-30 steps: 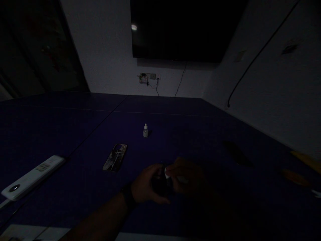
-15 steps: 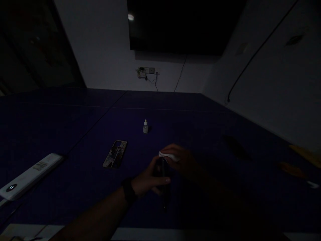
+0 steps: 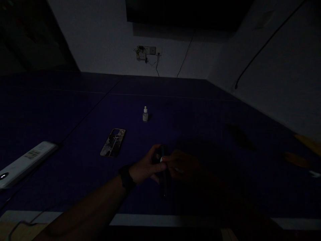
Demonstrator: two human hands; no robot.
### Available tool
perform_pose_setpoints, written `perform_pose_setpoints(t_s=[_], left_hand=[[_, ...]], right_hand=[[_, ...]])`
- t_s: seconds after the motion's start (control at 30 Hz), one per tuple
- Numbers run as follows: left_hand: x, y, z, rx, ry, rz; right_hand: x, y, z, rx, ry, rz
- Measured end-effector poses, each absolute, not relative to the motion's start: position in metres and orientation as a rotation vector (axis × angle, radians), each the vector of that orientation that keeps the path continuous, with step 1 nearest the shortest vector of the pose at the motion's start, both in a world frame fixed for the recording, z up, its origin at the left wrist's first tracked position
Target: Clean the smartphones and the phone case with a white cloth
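Observation:
My left hand [image 3: 149, 164], with a dark watch on its wrist, is closed around a dark, flat phone [image 3: 163, 189] held edge-on above the table. A small white wipe [image 3: 162, 159] is pinched in my right hand [image 3: 182, 163] and pressed against the phone's edge near my left thumb. Deep shadow hides most of my right hand and forearm. Ahead of my hands stands a small dropper bottle [image 3: 145, 115] with a white top. To the left lies a patterned phone case [image 3: 113, 143] with a camera cutout.
The dark blue table [image 3: 82, 167] has a white front edge. A long white device [image 3: 27, 164] with a small lit display lies at left. On the right are a dark flat object [image 3: 239, 136] and a dim orange item [image 3: 297, 159]. A screen [image 3: 185, 13] hangs on the wall.
My right hand has moved the wipe from the phone's top end down along its edge, towards my left thumb. The camera view has tipped downward.

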State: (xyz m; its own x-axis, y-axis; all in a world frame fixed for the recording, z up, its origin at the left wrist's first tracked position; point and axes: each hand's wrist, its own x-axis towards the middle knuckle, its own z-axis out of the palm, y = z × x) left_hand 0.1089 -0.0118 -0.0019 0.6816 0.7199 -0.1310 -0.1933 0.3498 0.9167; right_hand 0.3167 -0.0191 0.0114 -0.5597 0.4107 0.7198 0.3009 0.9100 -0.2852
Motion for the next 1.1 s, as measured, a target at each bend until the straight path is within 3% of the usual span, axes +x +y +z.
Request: perform_pose_setpoints(t_s=[0.43,0.73,1.1], left_hand=[[0.116,-0.012,0.010,1.070,0.719,0.641],[0.118,-0.010,0.007,1.046,0.774,0.644],[0.119,-0.012,0.007,1.087,0.784,0.659]], right_hand=[[0.314,0.008,0.031,-0.599,-2.221,-0.017],[0.312,-0.069,0.004,-0.440,-2.383,0.196],[0.310,-0.043,0.029,-0.468,-2.401,-0.063]])
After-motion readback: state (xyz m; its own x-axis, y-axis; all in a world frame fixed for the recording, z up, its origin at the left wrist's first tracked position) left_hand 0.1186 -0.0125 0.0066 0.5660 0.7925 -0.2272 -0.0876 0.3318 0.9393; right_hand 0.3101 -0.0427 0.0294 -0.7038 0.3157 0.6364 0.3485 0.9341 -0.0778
